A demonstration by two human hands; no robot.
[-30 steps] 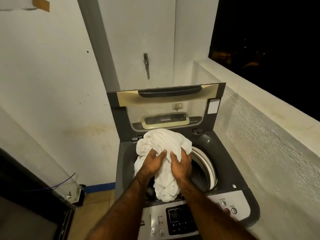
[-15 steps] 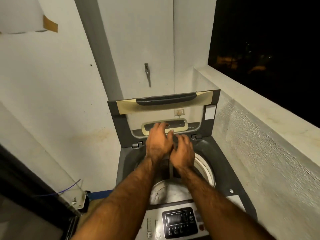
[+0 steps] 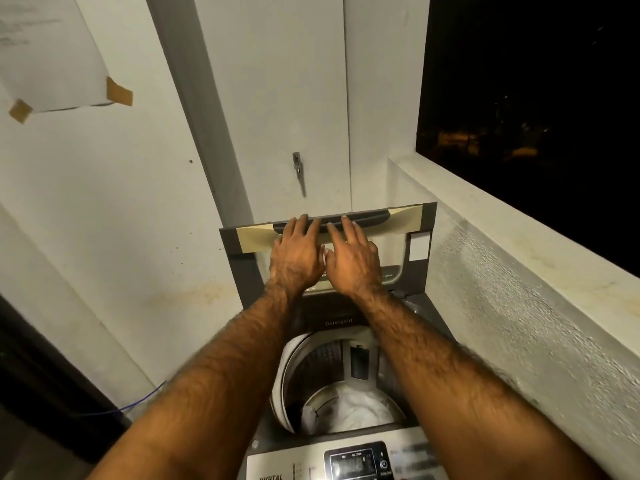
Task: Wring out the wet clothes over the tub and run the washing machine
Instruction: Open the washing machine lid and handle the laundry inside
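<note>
A grey top-loading washing machine (image 3: 438, 327) stands in front of me with its lid (image 3: 408, 220) raised upright against the wall. White wet clothes (image 3: 356, 408) lie at the bottom of the drum (image 3: 311, 368). My left hand (image 3: 298, 256) and my right hand (image 3: 351, 259) reach up side by side onto the lid. Their straight fingertips touch the dark handle bar (image 3: 370, 218) along the lid's top edge. Neither hand holds cloth. The control panel with its display (image 3: 356, 462) sits at the near edge.
A pale concrete parapet (image 3: 519, 251) runs along the right, with a dark night opening above it. A tap (image 3: 298, 169) juts from the wall behind the lid. A taped paper sheet (image 3: 52, 64) hangs upper left. A blue wire (image 3: 138, 403) trails at lower left.
The white clothes that both hands gripped over the tub now lie in the drum. Both hands have let go and risen to the top handle of the raised lid.
</note>
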